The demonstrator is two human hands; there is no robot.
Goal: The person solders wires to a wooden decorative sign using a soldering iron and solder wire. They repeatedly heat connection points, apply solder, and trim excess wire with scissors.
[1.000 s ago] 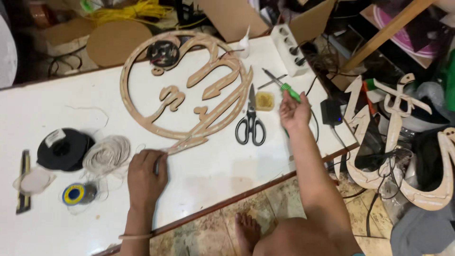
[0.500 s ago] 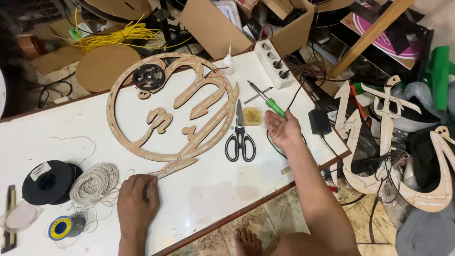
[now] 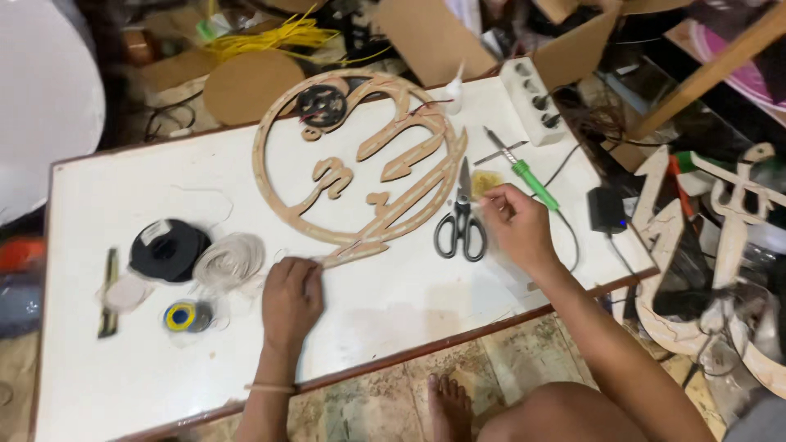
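Both hands had shifted in the last second. Right hand [image 3: 514,225] had drawn back from the green-handled soldering iron [image 3: 524,170] toward the person and now lay just right of the scissors [image 3: 461,223], fingers curled loosely near a small yellowish pad [image 3: 483,182] — whether it pinched anything I could not tell. Left hand [image 3: 292,296] had kept its place at the lower tip of the round wooden cutout [image 3: 360,160], knuckles bent, fingertips pressed to the desk [image 3: 409,303] and touching the wood's tail; it seemed to steady the piece rather than grip it.

Left of the cutout lay a pale coil of cord [image 3: 230,260], a black spool [image 3: 168,250] and a yellow-and-blue tape roll [image 3: 182,316]. Beyond the cutout's right edge stood a white power strip [image 3: 530,100] and a small glue bottle [image 3: 453,92] — both untouched. The cutout stayed flat on the desk, above the left hand.
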